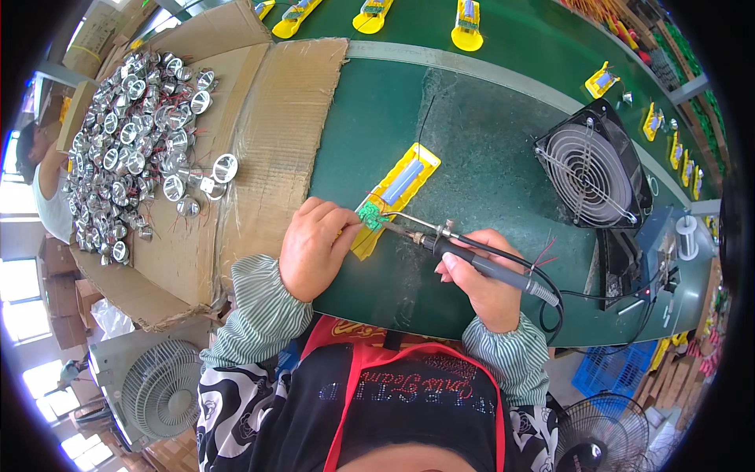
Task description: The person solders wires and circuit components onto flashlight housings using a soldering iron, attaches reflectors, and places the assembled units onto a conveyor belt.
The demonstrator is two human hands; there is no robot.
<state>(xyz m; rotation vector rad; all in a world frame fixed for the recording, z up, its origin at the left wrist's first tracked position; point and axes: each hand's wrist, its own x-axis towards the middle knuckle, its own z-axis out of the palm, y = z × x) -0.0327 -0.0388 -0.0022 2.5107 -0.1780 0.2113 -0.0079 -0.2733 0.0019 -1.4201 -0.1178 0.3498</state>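
Observation:
My right hand (491,283) grips a grey and black soldering iron (480,266) with a thin metal feed tube along its top. Its tip meets a small green circuit board (370,215) at the near end of a yellow plastic housing (421,164). A pale blue cylindrical battery (403,182) lies in the housing, which rests slantwise on the green table. With thumb and forefinger pinched together, my left hand (318,244) holds the board's left edge; whether a wire is also between the fingertips is hidden. A thin black wire (427,118) sticks out past the housing's far end.
At left, an opened cardboard box (267,149) holds a heap of silvery reflector cups (130,145). A black fan with a wire guard (590,169) stands at right, near a solder spool (687,237) and cables. More yellow housings (467,27) line the far green strip.

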